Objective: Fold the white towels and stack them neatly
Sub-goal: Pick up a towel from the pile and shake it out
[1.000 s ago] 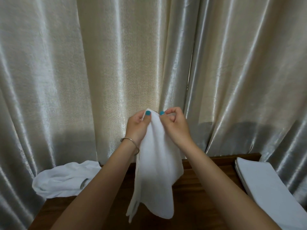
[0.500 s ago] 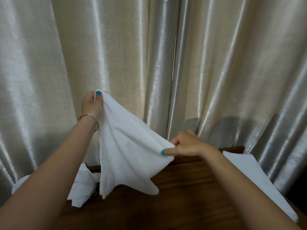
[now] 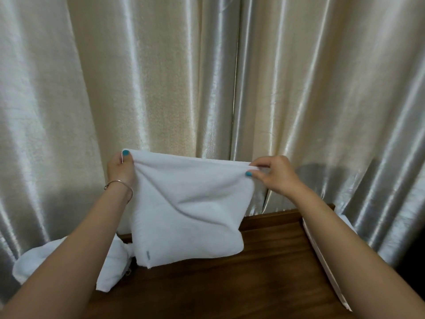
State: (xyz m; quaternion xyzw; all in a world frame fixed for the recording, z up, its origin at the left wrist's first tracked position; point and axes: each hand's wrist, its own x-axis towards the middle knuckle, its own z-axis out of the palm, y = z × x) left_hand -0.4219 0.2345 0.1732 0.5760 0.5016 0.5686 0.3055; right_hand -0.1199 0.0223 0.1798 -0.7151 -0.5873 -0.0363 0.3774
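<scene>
One white towel [image 3: 190, 210] hangs spread in the air between two hands, held by its top edge. The left hand [image 3: 120, 170] has its grip closed on the upper left corner, thumb on the near face of the cloth and fingers behind it. The right hand [image 3: 273, 174] pinches the upper right corner between thumb and fingertips. The top edge runs nearly taut from one grip to the other, and the cloth drops below both grips, creased diagonally, with a small label near its lower left corner. One thin bracelet [image 3: 122, 185] circles the left wrist.

Below and left of the left grip lies one loose heap of crumpled white towels [image 3: 110, 270] at the left end of the table [image 3: 253, 284]; how many are in it cannot be told. Below the right grip, mostly hidden by the right forearm, sits a flat stack of folded towels [image 3: 322, 261] along the table's right edge; its layers cannot be counted.

The table is dark brown wood with a raised back rail. Behind both grips, shiny cream curtains [image 3: 207, 77] in heavy pleats fill the view.
</scene>
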